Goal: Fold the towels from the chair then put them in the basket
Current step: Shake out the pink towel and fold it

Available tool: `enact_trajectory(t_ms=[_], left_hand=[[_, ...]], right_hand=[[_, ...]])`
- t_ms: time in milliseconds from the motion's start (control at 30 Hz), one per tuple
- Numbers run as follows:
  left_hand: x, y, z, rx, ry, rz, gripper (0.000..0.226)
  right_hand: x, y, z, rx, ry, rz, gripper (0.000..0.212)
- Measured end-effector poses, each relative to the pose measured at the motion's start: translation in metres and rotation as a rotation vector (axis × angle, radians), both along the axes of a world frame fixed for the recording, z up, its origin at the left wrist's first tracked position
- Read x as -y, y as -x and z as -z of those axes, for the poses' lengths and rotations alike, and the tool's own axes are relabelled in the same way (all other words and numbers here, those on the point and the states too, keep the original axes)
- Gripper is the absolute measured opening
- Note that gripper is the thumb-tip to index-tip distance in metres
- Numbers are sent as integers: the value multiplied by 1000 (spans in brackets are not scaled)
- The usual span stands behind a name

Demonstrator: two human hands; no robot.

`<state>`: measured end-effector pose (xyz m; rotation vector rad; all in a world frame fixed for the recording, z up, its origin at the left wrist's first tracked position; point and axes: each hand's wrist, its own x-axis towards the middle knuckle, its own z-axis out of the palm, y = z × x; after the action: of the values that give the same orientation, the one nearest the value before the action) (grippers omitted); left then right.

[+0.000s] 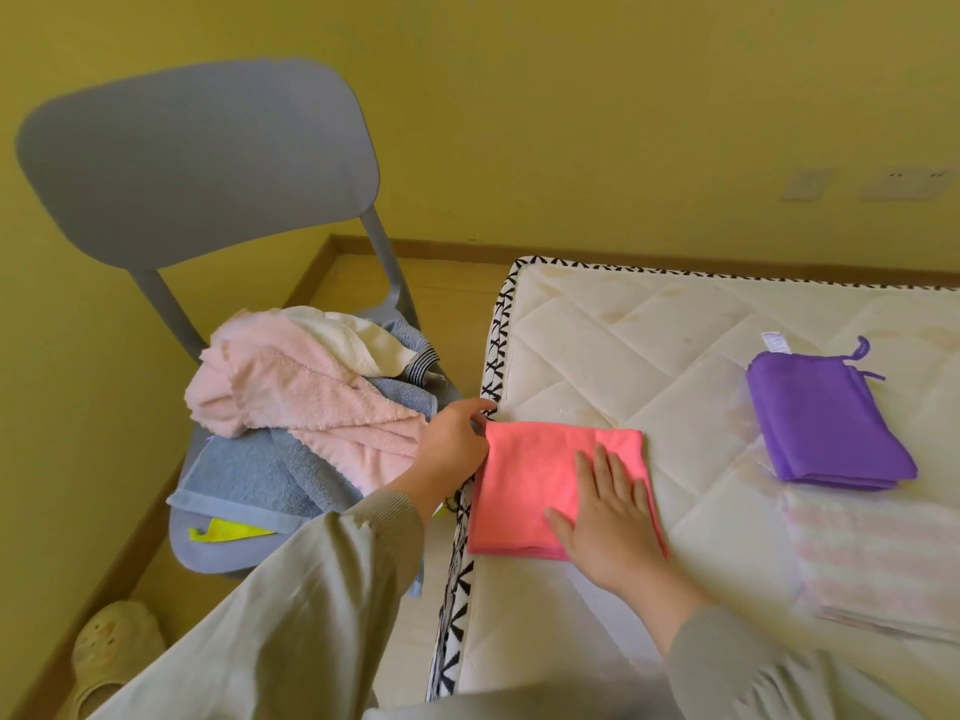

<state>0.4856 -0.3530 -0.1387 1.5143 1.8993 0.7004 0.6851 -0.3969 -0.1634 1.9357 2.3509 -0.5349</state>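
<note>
The folded coral-pink cloth towel (530, 480) is lying at the left edge of the white quilted mattress (623, 345). The right hand (608, 517) is pressing flat on it, fingers spread; the left hand (452, 439) is pinching its upper-left corner. Crumpled pink, white and blue towels (291, 397) are lying on the grey plastic chair (197, 163)

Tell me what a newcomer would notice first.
The folded coral-pink cloth towel at the near-left edge of the white quilted mattress stands out, the right hand flat on it and the left hand pinching its far-left corner. Further right lies a folded purple towel; on the grey plastic chair sits a rumpled pile of pink, white and blue towels.
</note>
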Motion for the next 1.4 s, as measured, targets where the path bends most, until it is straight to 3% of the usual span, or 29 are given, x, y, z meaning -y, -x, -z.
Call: enact_trajectory(t_ms=[167,233,367,500,567,633,833,933,1033,1167,1233,1400], left_hand=[[-10,-4,0,-175,-100,103,35],[-15,-1,-1,-158,-67,78,37],[-15,9,-2,103,133,-47,36],[-18,4,-12,558,315,-349,27],[-19,1,-18,609,364,-407,21],[-18,0,-15,438,348,-312,28],[-6,-12,-9,-213,153,-141,11],[4,-24,-3,-634,-64,-18,27],[16,-42,3,-632,-266,74,40],[40,-62,27,-608,-134,334,53],[45,-64,37,-633,-67,361,58],[47,-52,41,-665,-34,307,64]], right_hand=[[-1,-2,5,-7,1,-4,81],[-1,-2,7,-15,1,-4,80],[0,-3,7,-22,2,-8,79],[0,-1,2,-19,28,-10,79],[-1,0,1,-22,40,-7,79],[-2,1,1,-29,44,-3,79],[-1,-2,-3,-74,30,-1,78],[-7,-2,-14,-209,-250,9,56],[-16,-2,-16,-260,-495,61,52],[-16,-5,3,18,-317,-55,56],[-17,-8,13,109,-259,-90,59],[-19,-21,21,82,-142,36,64]])
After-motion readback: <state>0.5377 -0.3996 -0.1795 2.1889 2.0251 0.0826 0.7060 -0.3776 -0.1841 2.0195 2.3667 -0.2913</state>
